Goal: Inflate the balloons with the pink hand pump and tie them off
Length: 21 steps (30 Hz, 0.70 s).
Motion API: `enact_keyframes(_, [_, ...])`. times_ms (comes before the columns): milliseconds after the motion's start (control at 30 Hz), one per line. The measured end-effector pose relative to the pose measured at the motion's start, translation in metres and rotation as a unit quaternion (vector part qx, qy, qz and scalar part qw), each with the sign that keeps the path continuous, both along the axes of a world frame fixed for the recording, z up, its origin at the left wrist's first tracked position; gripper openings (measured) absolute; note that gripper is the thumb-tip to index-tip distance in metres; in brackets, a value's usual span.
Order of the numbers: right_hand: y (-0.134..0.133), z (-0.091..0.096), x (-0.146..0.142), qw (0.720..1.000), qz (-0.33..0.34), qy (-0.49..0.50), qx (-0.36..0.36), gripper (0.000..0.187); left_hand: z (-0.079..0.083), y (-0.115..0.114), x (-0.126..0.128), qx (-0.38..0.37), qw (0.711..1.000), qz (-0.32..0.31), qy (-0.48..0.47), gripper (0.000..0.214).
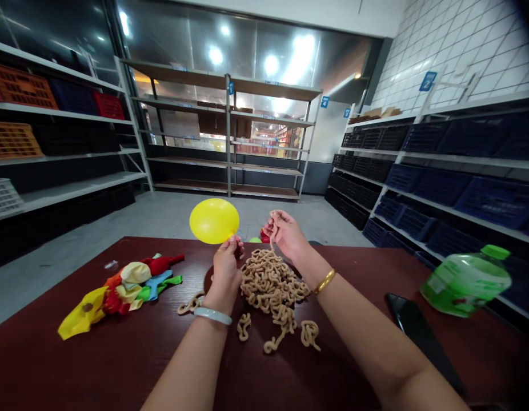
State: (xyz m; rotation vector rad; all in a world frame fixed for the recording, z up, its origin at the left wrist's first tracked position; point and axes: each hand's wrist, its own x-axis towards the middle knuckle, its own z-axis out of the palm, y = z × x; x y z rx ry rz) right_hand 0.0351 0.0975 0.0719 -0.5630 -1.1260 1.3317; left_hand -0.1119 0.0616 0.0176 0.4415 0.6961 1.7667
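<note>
My left hand (pixel 228 260) is closed on the neck of an inflated yellow balloon (pixel 213 221), which stands up above the far edge of the table. Pinched between the fingers of my right hand (pixel 287 233) is the end of a thick tan cord, which hangs down toward the heap. That heap of tangled tan cord (pixel 271 282) lies on the table between my two forearms. Short curled pieces (pixel 244 327) of the same cord lie in front of it. Limp balloons (pixel 133 279) in yellow, red, blue, green and cream are piled left of my left hand.
A dark red-brown table (pixel 161 354) spreads under my arms. On its right side are a black phone (pixel 412 325) and a green-capped bottle (pixel 467 281). Shelves (pixel 228 165) stand beyond, and crates (pixel 491 197) fill the racks at both sides.
</note>
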Motion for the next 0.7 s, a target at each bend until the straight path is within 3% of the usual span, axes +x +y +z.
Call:
enact_keyframes(100, [-0.012,0.014,0.012,0.998,0.046,0.021,0.021,0.013,-0.001,-0.003,0.008,-0.001,1.000,-0.021,0.011,0.035])
enact_keyframes(200, [-0.028,0.014,0.026,0.981,0.051,-0.146,0.117,0.017,-0.001,-0.010,0.020,-0.013,0.998,-0.059,0.037,0.034])
enact_keyframes(267, [-0.039,0.007,0.036,0.935,0.016,-0.297,0.195,0.017,0.000,-0.016,0.029,-0.019,0.994,-0.092,0.057,0.033])
enact_keyframes(333, [-0.047,-0.003,0.043,0.860,-0.037,-0.430,0.273,0.014,0.001,-0.022,0.038,-0.023,0.990,-0.116,0.077,0.033])
enact_keyframes(433, [-0.052,-0.017,0.049,0.759,-0.084,-0.540,0.355,0.013,-0.001,-0.028,0.048,-0.026,0.985,-0.126,0.119,0.034])
enact_keyframes(567, [-0.053,-0.027,0.047,0.673,-0.116,-0.619,0.387,0.012,-0.008,-0.027,0.053,-0.037,0.975,-0.104,0.193,0.031])
enact_keyframes(700, [-0.054,-0.025,0.041,0.608,-0.126,-0.684,0.383,0.015,-0.018,-0.020,0.052,-0.035,0.960,-0.091,0.262,0.027])
